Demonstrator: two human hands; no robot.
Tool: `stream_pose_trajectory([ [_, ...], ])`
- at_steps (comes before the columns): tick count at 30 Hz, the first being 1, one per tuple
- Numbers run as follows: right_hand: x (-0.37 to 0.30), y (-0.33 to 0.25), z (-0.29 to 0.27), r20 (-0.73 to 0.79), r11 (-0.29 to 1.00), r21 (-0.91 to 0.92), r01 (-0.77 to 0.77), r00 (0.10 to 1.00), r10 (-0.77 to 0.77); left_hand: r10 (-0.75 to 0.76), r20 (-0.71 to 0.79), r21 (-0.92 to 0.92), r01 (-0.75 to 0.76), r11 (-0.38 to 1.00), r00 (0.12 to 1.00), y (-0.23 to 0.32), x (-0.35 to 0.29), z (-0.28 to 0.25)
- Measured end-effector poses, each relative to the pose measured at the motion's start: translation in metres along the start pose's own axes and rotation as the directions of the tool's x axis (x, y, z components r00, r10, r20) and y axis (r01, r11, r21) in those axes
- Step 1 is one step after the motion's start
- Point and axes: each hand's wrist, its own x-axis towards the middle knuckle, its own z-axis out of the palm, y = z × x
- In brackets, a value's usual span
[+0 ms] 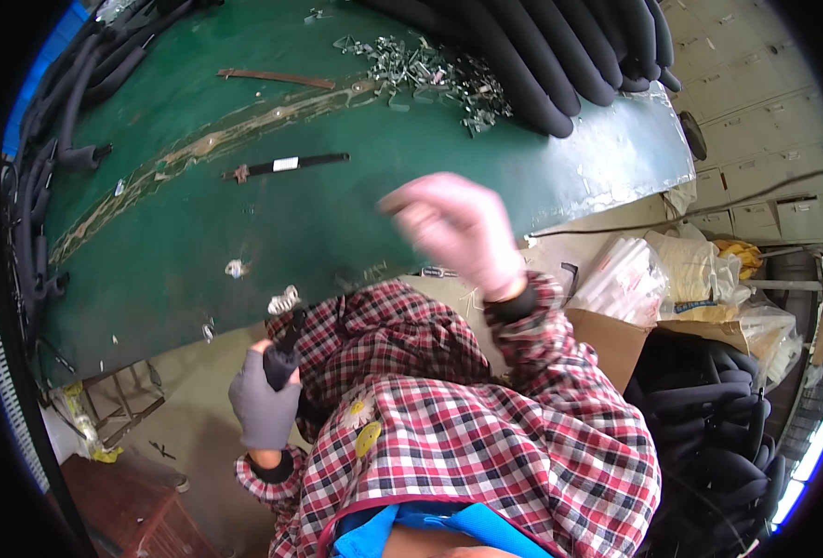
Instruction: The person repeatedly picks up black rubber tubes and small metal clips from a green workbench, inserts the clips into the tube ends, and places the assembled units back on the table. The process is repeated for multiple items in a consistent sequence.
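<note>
My left hand [265,398], in a grey fingerless glove, is closed around a black soft piece [282,361] just below the table's near edge. The piece has a narrow end pointing up; its lower part is hidden in my grip. My right hand [460,228], in a pink glove, is raised over the near right part of the green table [188,209]. Motion blurs its fingers, so I cannot make out whether they hold anything. A flat black strip [323,160] with a white label lies on the table, left of and beyond my right hand.
Long black foam tubes [523,65] are piled at the table's far right, beside scattered clear and dark scraps [411,70]. More black tubes [77,102] line the left edge. A cardboard box [611,344], clear plastic bags [623,274] and black padded pieces [709,409] stand at right.
</note>
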Motion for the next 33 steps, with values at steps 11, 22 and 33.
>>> stream_pose_trajectory([
  [11, 0.075, 0.076, 0.0, 0.002, 0.825, -0.565, 0.019, 1.0, -0.022, -0.218, -0.076, -0.261, 0.192, 0.946, 0.973, -0.006, -0.039, -0.077],
  [22, -0.028, -0.05, 0.144, 0.137, 0.869, 0.381, 0.316, 0.91, -0.391, -0.182, -0.224, -0.34, 0.098, 0.935, 0.958, 0.021, 0.005, -0.053],
  [33, -0.066, -0.037, 0.192, 0.234, 0.761, 0.648, -0.022, 0.957, -0.171, -0.411, -0.294, -0.713, 0.088, 0.696, 0.863, 0.004, -0.007, 0.001],
])
